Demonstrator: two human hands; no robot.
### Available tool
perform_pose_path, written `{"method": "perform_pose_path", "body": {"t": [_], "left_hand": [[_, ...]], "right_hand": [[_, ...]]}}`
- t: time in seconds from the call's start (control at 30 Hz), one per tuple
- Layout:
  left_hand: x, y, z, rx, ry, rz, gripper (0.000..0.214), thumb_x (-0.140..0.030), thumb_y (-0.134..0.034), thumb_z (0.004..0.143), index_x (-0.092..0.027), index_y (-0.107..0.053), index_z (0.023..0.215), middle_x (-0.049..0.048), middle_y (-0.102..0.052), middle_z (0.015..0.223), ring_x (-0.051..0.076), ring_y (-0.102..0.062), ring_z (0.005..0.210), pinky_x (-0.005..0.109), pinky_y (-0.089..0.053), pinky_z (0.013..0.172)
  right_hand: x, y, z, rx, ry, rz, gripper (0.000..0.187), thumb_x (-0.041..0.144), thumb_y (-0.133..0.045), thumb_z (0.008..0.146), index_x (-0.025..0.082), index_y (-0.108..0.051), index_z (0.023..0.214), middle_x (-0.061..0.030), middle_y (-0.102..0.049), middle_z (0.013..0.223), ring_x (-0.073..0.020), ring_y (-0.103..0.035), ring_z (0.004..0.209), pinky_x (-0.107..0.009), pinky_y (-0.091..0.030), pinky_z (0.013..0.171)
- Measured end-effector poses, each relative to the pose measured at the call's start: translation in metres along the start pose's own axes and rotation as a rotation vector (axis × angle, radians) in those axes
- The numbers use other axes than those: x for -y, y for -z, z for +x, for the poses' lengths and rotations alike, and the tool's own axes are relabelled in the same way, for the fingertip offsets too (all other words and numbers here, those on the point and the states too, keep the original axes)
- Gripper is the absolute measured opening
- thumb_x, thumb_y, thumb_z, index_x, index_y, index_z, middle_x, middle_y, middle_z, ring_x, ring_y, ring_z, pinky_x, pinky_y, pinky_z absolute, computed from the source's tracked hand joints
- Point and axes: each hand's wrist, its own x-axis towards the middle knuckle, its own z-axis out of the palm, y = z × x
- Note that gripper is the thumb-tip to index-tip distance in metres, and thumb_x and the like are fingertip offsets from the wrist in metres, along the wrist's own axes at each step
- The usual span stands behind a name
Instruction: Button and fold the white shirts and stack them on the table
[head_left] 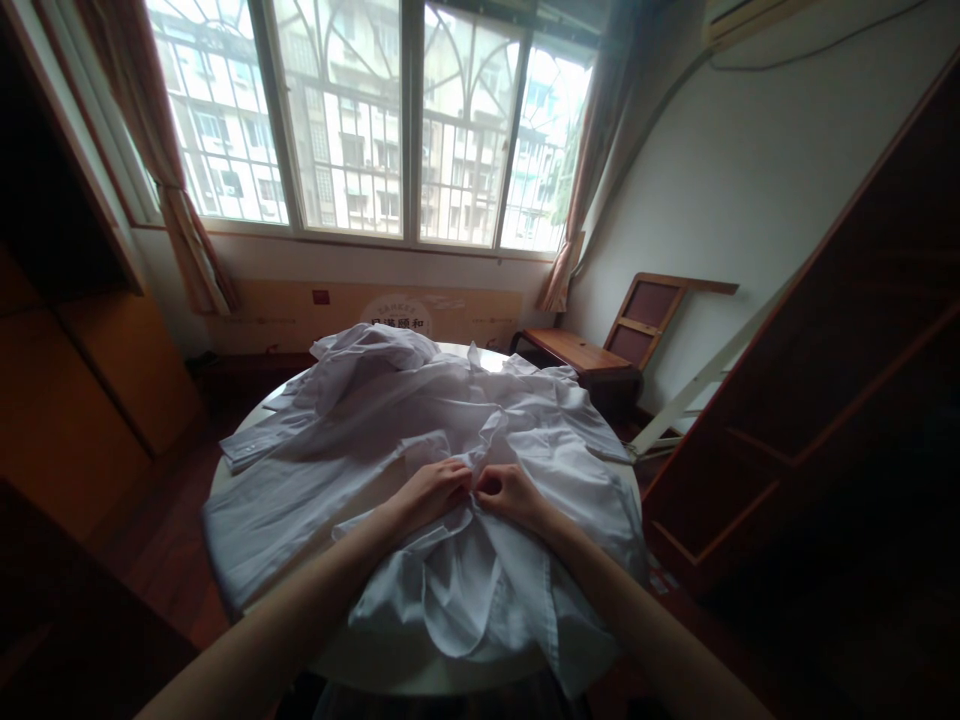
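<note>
A four-paned window fills twelve o'clock beyond the person at work, flanked by two curtains. One wooden bench stands at one o'clock, a dark wooden panel at two to three, orange-brown cupboards at nine to ten. White clothing covers most of one round table (too rumpled for me to count the garments). It surrounds both hands, heaped at eleven and draping toward six. The left hand and right hand, just beside each other, pinch the cloth mid-table; folds crowd their fingertips.
</note>
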Motion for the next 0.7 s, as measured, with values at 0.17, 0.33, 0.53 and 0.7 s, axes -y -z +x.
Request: {"method": "perform_pose_path", "body": {"t": [0.17, 0.33, 0.53, 0.7], "left_hand": [[-0.0007, 0.0005, 0.0006, 0.006, -0.009, -0.056, 0.022, -0.023, -0.043, 0.086, -0.014, -0.063, 0.079, 0.0044, -0.058, 0.079, 0.013, -0.051, 0.07, 0.023, -0.037, 0.063], [0.0025, 0.0, 0.0021, 0.021, -0.02, -0.06, 0.023, -0.023, -0.044, 0.086, -0.016, -0.064, 0.078, 0.0041, -0.058, 0.079, 0.013, -0.05, 0.07, 0.023, -0.038, 0.064], [0.001, 0.0004, 0.0033, 0.044, -0.021, -0.085, 0.025, -0.024, -0.042, 0.087, -0.015, -0.064, 0.079, 0.0033, -0.057, 0.078, 0.012, -0.047, 0.069, 0.023, -0.037, 0.064], [-0.0047, 0.0027, 0.0041, 0.08, -0.008, -0.077, 0.024, -0.022, -0.041, 0.088, -0.015, -0.064, 0.084, 0.0034, -0.058, 0.084, 0.012, -0.049, 0.073, 0.023, -0.037, 0.066]], "right_hand": [[-0.0035, -0.0003, -0.0005, 0.002, -0.017, 0.029, 0.007, 0.019, -0.061, 0.065, 0.015, -0.066, 0.063, -0.0015, -0.066, 0.06, -0.0118, -0.057, 0.055, -0.02, -0.04, 0.051], [-0.0014, 0.0021, -0.0005, 0.023, -0.047, 0.016, 0.008, 0.017, -0.06, 0.066, 0.015, -0.067, 0.064, -0.0015, -0.066, 0.061, -0.0123, -0.058, 0.057, -0.02, -0.039, 0.052], [-0.0026, 0.0034, 0.0, 0.049, -0.027, -0.006, 0.014, 0.016, -0.056, 0.069, 0.015, -0.069, 0.071, -0.0023, -0.068, 0.068, -0.0127, -0.058, 0.06, -0.021, -0.04, 0.055], [-0.0042, 0.0034, 0.0001, 0.072, -0.016, -0.046, 0.016, 0.017, -0.054, 0.071, 0.015, -0.07, 0.074, -0.0029, -0.068, 0.07, -0.0131, -0.058, 0.062, -0.022, -0.041, 0.059]]}}
